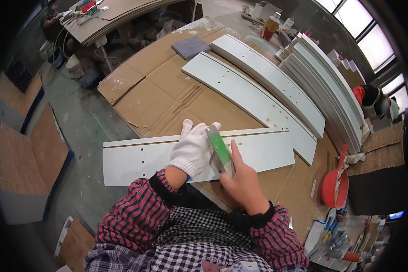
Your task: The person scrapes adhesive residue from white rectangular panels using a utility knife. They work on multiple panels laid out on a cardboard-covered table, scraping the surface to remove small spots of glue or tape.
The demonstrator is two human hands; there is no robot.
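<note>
A white panel (122,165) with drilled holes and a groove along its far edge lies in front of me, its left end past the cardboard-covered table. My left hand (192,152), in a white knitted glove, rests on the panel's middle with its fingers apart. In my bare right hand (244,183) is a flat green-and-grey tool (220,148), which looks like a scraper. It slants above the panel, its grey tip close to the gloved fingers. My right index finger stretches along its side. The tool's lower end is partly hidden by my hand.
Two more white panels (233,86) (267,72) lie beyond, near a grey square block (190,47). Stacked panels (326,86) stand at the right. A red pan-shaped container (334,188) sits at the right edge, above scattered tools (335,235). Another person (380,102) is far right.
</note>
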